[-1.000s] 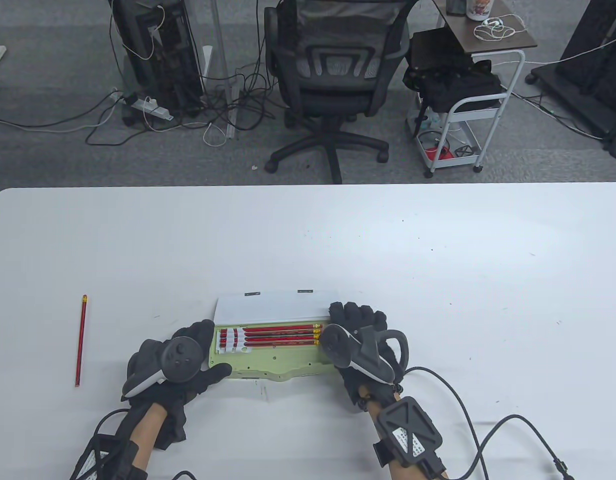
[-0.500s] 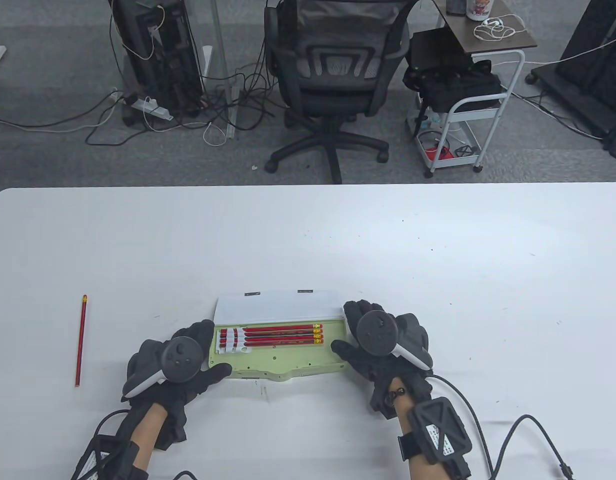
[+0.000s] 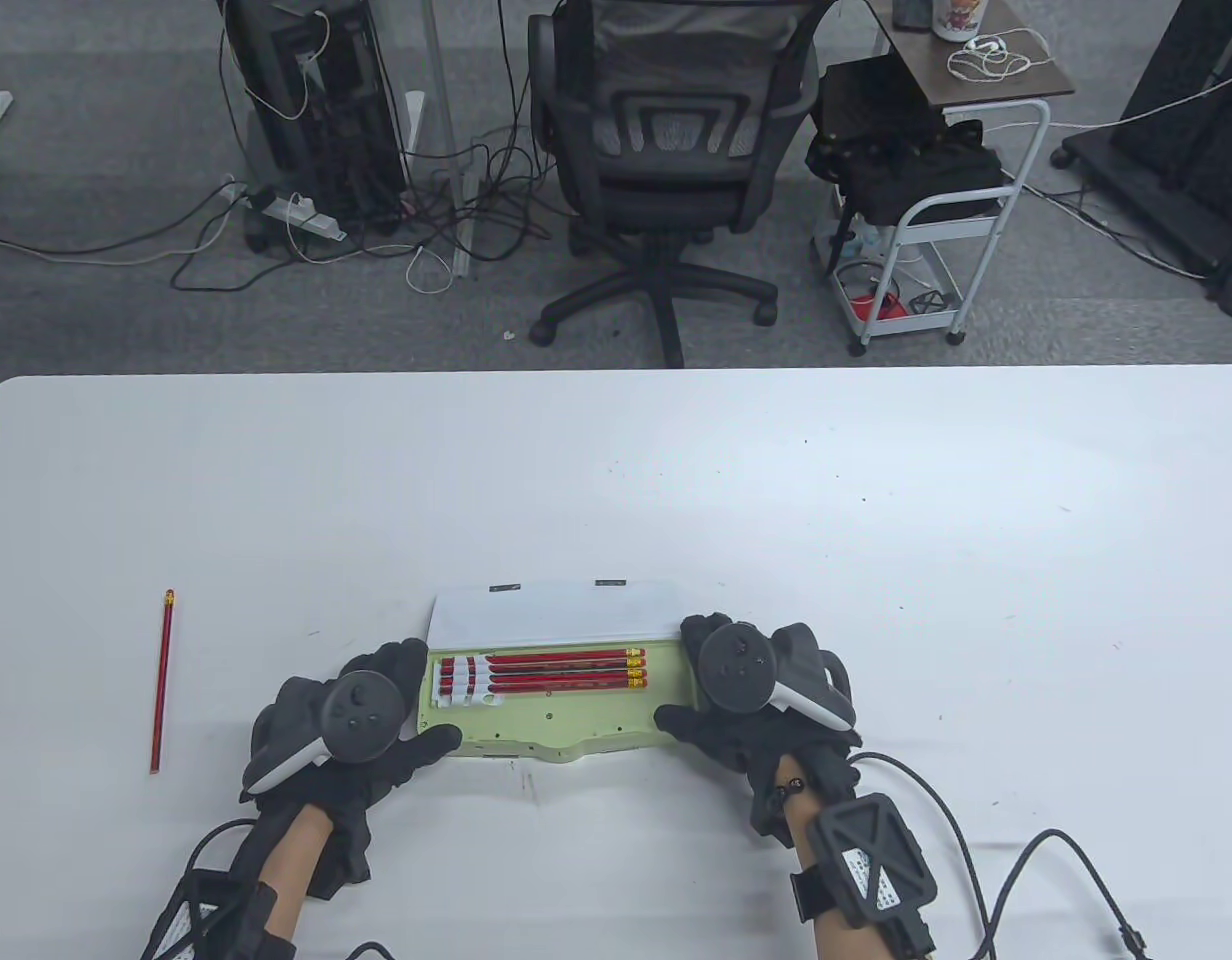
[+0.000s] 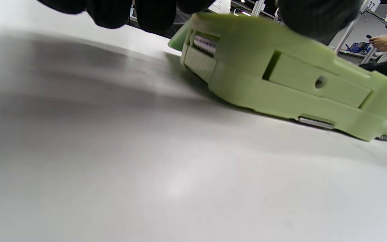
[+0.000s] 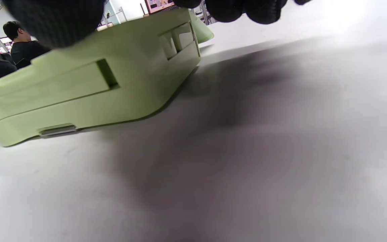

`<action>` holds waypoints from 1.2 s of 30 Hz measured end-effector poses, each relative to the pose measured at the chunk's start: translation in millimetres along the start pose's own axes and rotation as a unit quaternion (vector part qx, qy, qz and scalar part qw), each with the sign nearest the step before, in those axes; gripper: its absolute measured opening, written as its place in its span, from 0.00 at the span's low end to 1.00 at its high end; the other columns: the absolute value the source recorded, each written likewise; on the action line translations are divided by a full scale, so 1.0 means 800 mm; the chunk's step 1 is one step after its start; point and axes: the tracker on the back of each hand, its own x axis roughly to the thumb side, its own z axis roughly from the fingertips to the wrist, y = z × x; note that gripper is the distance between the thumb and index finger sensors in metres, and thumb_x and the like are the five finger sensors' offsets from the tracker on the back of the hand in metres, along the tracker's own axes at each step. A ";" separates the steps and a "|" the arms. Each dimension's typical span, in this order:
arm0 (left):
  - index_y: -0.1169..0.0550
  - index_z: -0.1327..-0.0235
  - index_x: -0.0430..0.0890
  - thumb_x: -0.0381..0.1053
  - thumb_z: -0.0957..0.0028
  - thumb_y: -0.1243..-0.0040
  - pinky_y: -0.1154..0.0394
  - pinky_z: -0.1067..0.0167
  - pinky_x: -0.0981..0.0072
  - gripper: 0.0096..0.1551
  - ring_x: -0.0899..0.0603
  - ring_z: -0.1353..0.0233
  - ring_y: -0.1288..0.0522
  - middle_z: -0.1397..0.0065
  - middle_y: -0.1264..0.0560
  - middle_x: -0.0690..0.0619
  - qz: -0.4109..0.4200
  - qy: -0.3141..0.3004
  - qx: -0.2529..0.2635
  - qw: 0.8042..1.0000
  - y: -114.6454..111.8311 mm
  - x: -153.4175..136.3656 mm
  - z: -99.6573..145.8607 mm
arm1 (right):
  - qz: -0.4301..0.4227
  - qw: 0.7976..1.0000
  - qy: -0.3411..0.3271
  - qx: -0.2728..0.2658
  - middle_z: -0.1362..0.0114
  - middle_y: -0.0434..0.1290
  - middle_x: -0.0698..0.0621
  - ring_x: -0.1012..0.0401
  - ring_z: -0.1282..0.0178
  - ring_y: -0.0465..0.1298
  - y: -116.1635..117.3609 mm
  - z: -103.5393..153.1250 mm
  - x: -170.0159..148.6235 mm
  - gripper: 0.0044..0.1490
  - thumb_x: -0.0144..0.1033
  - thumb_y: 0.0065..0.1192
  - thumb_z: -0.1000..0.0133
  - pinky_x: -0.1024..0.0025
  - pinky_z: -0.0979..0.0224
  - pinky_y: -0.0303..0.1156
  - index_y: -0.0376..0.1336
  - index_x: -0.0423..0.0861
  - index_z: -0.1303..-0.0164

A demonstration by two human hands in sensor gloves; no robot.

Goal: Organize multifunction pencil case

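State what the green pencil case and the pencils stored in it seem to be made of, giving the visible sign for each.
Pencil case: probably moulded plastic with a matte pale-green finish; the left wrist view shows crisp recessed panels, a round hole and uniform colour.
Pencils in the case: likely lacquered wood, glossy red, with yellow bands near the eraser ends; the core material cannot be seen.

The table view looks down from above the near edge of the desk [image 3: 616,480], facing the far office floor. Both wrist views sit very low, almost at the desk surface, close to the green pencil case [image 3: 566,715] — the left one faces its near-left corner [image 4: 281,84], the right one its near-right corner [image 5: 89,90]. All three views share that case.
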 end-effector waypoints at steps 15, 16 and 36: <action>0.29 0.24 0.42 0.56 0.39 0.41 0.26 0.37 0.33 0.33 0.32 0.32 0.22 0.27 0.22 0.40 -0.075 0.407 0.046 0.909 0.099 -0.135 0.052 | 0.003 1.000 -0.002 -0.004 0.17 0.47 0.27 0.29 0.19 0.54 -0.001 -0.002 0.000 0.63 0.61 0.55 0.49 0.32 0.23 0.53 0.42 0.33 0.17; 0.29 0.25 0.42 0.56 0.38 0.41 0.26 0.38 0.34 0.32 0.32 0.32 0.21 0.28 0.22 0.40 -0.072 0.427 0.034 0.901 0.098 -0.145 0.055 | 0.004 1.000 -0.002 -0.004 0.17 0.47 0.27 0.29 0.19 0.54 -0.001 -0.002 0.001 0.63 0.61 0.55 0.49 0.32 0.23 0.53 0.42 0.33 0.17; 0.25 0.31 0.45 0.53 0.37 0.40 0.25 0.38 0.35 0.25 0.35 0.34 0.20 0.31 0.20 0.44 -0.164 0.502 -0.068 0.846 0.044 -0.182 0.035 | 0.000 1.000 -0.003 -0.006 0.17 0.48 0.27 0.29 0.20 0.54 0.000 -0.001 0.001 0.62 0.61 0.55 0.49 0.32 0.23 0.53 0.42 0.33 0.17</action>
